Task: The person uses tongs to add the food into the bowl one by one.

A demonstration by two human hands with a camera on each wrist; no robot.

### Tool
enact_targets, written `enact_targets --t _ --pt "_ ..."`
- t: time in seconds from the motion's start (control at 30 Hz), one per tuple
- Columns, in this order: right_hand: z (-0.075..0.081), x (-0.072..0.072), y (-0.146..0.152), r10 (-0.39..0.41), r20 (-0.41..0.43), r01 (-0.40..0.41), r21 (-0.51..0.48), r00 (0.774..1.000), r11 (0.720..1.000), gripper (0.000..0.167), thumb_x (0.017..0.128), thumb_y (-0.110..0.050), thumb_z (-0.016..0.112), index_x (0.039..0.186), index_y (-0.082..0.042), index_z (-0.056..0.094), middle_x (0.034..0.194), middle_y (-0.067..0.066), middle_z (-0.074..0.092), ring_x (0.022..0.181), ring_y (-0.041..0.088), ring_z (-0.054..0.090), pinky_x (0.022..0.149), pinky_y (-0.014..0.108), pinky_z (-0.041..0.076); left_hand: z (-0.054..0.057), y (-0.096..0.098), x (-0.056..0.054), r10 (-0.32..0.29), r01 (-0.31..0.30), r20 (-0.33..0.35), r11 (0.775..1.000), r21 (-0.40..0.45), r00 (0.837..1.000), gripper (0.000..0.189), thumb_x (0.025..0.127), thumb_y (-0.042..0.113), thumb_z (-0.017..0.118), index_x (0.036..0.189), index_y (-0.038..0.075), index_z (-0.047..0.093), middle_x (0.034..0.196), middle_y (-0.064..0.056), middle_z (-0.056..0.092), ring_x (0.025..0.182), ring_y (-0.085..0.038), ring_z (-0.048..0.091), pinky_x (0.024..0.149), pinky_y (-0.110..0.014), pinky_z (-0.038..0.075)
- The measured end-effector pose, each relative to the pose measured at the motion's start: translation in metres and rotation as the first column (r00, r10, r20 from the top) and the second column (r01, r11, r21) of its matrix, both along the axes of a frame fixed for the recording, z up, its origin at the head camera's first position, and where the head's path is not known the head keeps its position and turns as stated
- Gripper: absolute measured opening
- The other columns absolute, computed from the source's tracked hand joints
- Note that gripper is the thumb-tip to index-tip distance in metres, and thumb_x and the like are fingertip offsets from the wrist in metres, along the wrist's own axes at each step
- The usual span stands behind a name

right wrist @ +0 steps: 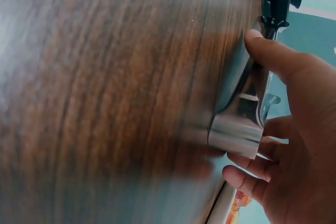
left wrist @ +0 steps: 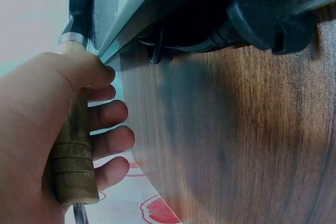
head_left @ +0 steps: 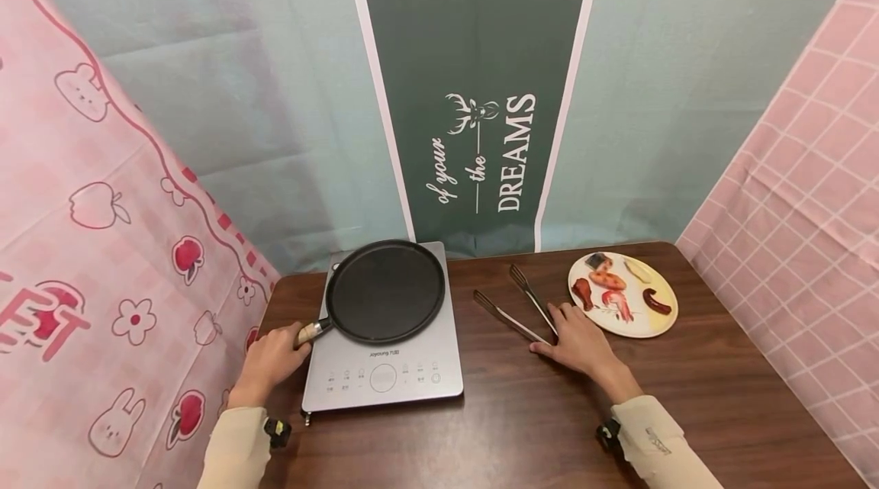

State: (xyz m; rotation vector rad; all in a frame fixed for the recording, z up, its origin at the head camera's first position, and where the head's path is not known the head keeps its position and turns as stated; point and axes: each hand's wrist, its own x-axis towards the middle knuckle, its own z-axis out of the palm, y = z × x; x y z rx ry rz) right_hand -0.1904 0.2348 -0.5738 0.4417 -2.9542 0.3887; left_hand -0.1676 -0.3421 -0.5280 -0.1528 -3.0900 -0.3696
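Pan [head_left: 386, 291]: I have it at 10 o'clock on the worktop [head_left: 508, 405], seated flat on the cooktop [head_left: 422, 348], which seems to carry its weight.
Pan handle [head_left: 312, 332]: wooden, jutting toward the pan's 8 o'clock and past the cooktop's edge — presumably turned that way so it can be reached without crossing the control panel.
Left hand [head_left: 275, 355]: its grip is closed round the pan handle, thumb laid over it, fingers bent on the far side; I read this as steadying, since so broad a pan could swivel on a smooth top.
Tongs [head_left: 504, 313]: near 12 o'clock on the worktop, arms well spread, tips aimed at 10 and 11 o'clock; from my feed I can't tell whether those tips touch the wood.
Right hand [head_left: 580, 340]: its grip holds the tongs loosely near their joined end, thumb on one side and fingers on the other — a wide hold that probably leaves the arms sprung apart.
Plate [head_left: 648, 327]: at 2 o'clock, just beyond the right hand, likely for a short reach; I see a drumstick [head_left: 582, 294] at its 9, a shrimp [head_left: 620, 304] near 6, a sausage [head_left: 657, 301] at 3.
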Motion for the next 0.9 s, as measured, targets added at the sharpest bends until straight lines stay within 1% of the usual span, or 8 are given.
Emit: enact_targets --t 0.1,0.17,0.37,0.63,0.77,0.9 --pt "0.0005 0.0 -0.0005 -0.006 0.014 0.006 -0.01 1.0 1.0 0.079 0.083 -0.05 0.086 0.133 0.007 0.064 0.108 0.018 0.063 0.099 0.035 0.06 0.088 0.054 0.052 0.0006 0.0006 0.0008 0.006 -0.006 0.004 1.0 0.001 1.0 0.018 0.094 0.022 0.071 0.097 0.007 0.064 0.078 -0.008 0.066 0.062 -0.025 0.058 0.058 -0.05 0.045" --pt "0.0005 0.0001 -0.0006 -0.014 0.029 0.015 -0.017 0.999 1.0 0.074 0.085 -0.047 0.085 0.132 0.006 0.065 0.107 0.017 0.062 0.099 0.034 0.06 0.087 0.054 0.052 0.0013 0.0013 0.0017 0.007 -0.007 0.003 1.0 0.004 1.0 0.018 0.094 0.022 0.071 0.097 0.006 0.064 0.078 -0.008 0.066 0.062 -0.025 0.057 0.058 -0.049 0.045" --pt "-0.0003 -0.0002 -0.0009 -0.034 0.06 0.036 -0.039 0.998 0.999 0.072 0.085 -0.044 0.085 0.13 0.008 0.064 0.107 0.019 0.062 0.098 0.036 0.062 0.085 0.055 0.053 0.0014 0.0023 0.0025 0.012 -0.012 -0.003 1.0 0.007 1.0 0.017 0.094 0.021 0.073 0.095 0.007 0.063 0.076 -0.008 0.065 0.06 -0.025 0.056 0.057 -0.048 0.044" --pt "0.0005 -0.0021 -0.0017 -0.07 0.109 0.079 -0.074 0.992 0.994 0.067 0.084 -0.038 0.085 0.126 0.009 0.063 0.103 0.018 0.06 0.089 0.032 0.062 0.079 0.056 0.054 0.0029 0.0034 0.0035 0.019 -0.019 0.009 1.0 -0.003 1.0 0.016 0.094 0.021 0.072 0.097 0.007 0.064 0.077 -0.007 0.065 0.061 -0.025 0.056 0.058 -0.049 0.044" --pt "0.0019 -0.0021 -0.0021 -0.081 0.112 0.09 -0.074 0.99 0.993 0.066 0.082 -0.036 0.086 0.124 0.01 0.063 0.104 0.02 0.062 0.089 0.034 0.065 0.079 0.056 0.055 0.0033 0.0037 0.0036 0.016 -0.016 0.008 1.0 -0.004 1.0 0.015 0.095 0.021 0.072 0.095 0.008 0.063 0.075 -0.007 0.063 0.06 -0.024 0.055 0.057 -0.048 0.043" --pt "0.0041 -0.0017 -0.0022 -0.083 0.11 0.09 -0.065 0.99 0.994 0.062 0.081 -0.035 0.087 0.118 0.008 0.063 0.102 0.019 0.062 0.087 0.033 0.064 0.078 0.056 0.054 0.004 0.0044 0.0034 0.014 -0.014 0.005 1.0 -0.004 1.0 0.016 0.095 0.021 0.072 0.095 0.008 0.063 0.075 -0.007 0.063 0.06 -0.025 0.055 0.056 -0.048 0.043"
